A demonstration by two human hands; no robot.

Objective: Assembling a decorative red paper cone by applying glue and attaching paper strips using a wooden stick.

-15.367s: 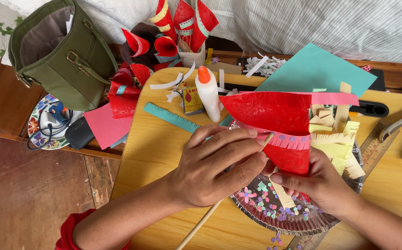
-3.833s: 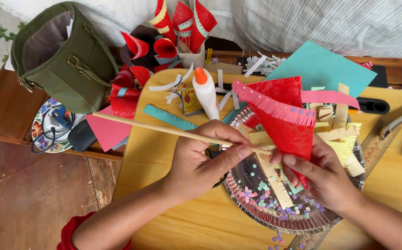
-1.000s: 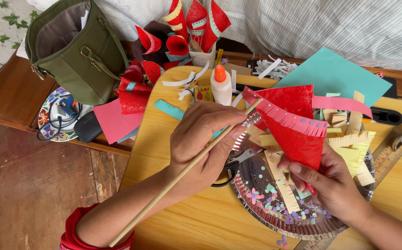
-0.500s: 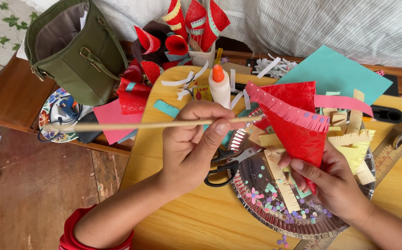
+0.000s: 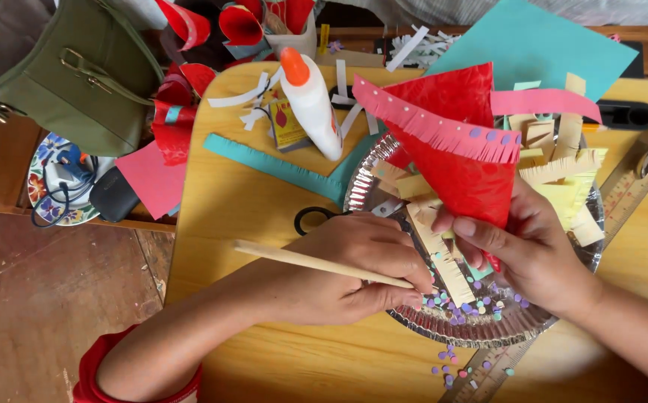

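While the yellow wooden table [image 5: 264, 216] fills most of the frame, I see an olive green bag [image 5: 63, 67] at the upper left and a teal paper sheet [image 5: 540, 45] at the upper right. Right of centre lies a silver foil plate [image 5: 488, 328] strewn with paper strips and confetti. Above it my right hand [image 5: 533, 250] pinches the tip of a red paper cone [image 5: 458, 157] with a pink fringe. My left hand [image 5: 361, 269] is closed around a thin wooden stick [image 5: 294, 260] at lower centre. A white glue bottle [image 5: 310, 104] lies at upper centre.
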